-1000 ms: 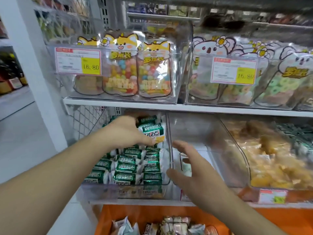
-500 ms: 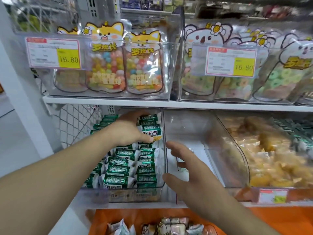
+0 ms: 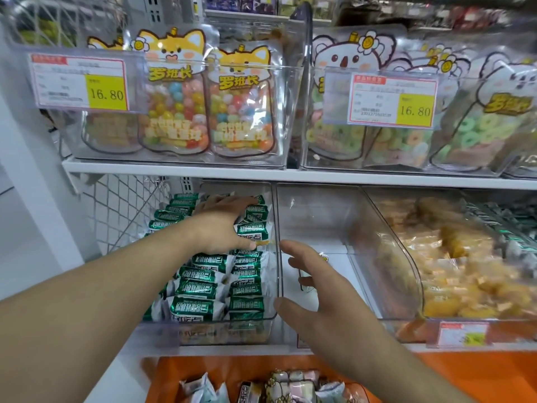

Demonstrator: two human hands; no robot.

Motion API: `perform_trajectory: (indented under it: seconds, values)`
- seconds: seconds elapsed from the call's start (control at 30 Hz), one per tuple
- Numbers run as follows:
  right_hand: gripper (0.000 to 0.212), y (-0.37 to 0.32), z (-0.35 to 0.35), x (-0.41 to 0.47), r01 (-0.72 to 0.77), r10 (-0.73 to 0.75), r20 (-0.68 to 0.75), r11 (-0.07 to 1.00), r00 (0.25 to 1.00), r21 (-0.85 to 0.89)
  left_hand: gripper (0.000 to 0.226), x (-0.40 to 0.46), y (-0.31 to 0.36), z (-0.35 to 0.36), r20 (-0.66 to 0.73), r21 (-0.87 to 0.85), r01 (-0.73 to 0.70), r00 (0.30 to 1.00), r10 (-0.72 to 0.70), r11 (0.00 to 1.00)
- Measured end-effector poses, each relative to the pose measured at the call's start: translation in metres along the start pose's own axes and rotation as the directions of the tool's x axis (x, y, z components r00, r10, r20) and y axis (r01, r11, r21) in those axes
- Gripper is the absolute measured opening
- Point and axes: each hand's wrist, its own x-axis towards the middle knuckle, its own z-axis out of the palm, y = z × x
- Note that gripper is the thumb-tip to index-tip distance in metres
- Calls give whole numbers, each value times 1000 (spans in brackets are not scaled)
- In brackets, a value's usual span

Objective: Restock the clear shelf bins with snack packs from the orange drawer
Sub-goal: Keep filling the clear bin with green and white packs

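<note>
- Two hands are up at the lower shelf: your left hand [image 3: 223, 225] lies flat with straight fingers on the green snack packs [image 3: 203, 289] in the left clear bin [image 3: 270, 315], pressing rather than gripping anything.
- Your right hand [image 3: 316, 289] hangs open and relaxed, holding nothing, just right of that bin's side wall and at the mouth of the empty clear bin [image 3: 348, 222].
- Below both wrists, nearer your right forearm, sits the orange drawer [image 3: 203, 370] with its loose snack packs [image 3: 290, 385]; their long axes lie at mixed angles, so I cannot name one direction.
- Judging from this, the right hand is the nearer one to drop down for a pack and lift it into the empty bin straight ahead of it.
- Beyond your right hand stands a bin of yellow snacks [image 3: 453, 274]; above both hands a white shelf [image 3: 174, 167] carries candy bags [image 3: 209, 100].
- Headroom under that shelf looks tight, so feed packs in low from the front.
</note>
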Motion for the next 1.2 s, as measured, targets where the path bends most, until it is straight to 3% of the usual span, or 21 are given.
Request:
perform_trajectory:
  seconds: [0.13,0.37,0.5,0.63,0.8,0.87,0.97,1.03,1.2]
  values:
    - [71,-1,0,0,-1,1,4,1000,1000,10,104,-2,-5,-1,19,-40,-25,999,26,999]
    - [73,-5,0,-3,-7,7,3,1000,1000,7,95,-14,-12,9,-237,-185,-175,963,129,967]
    - [73,-4,0,-3,-1,1,6,1000,1000,9,71,-21,-6,10,-209,-82,-168,967,148,982]
    - [74,-3,2,-3,-2,2,-3,1000,1000,12,77,-18,-5,10,-172,-4,-110,979,107,994]
    - [75,-1,3,-2,1,-1,-3,1000,1000,8,82,-18,-10,10,-126,-87,-109,987,98,990]
    - [75,-1,3,-2,3,-3,-3,1000,1000,11,73,-21,-11,8,-132,-188,-150,983,127,971]
    - [74,-1,3,-2,0,0,-6,1000,1000,16,38,-23,-8,7,-226,-299,-189,966,123,935]
    - [74,-1,3,-2,-5,5,-5,1000,1000,23,25,-21,-7,6,-320,-252,-203,940,116,946]
    - [74,-1,3,-2,-8,8,1,1000,1000,20,12,-17,-3,1,-371,-224,-134,928,43,965]
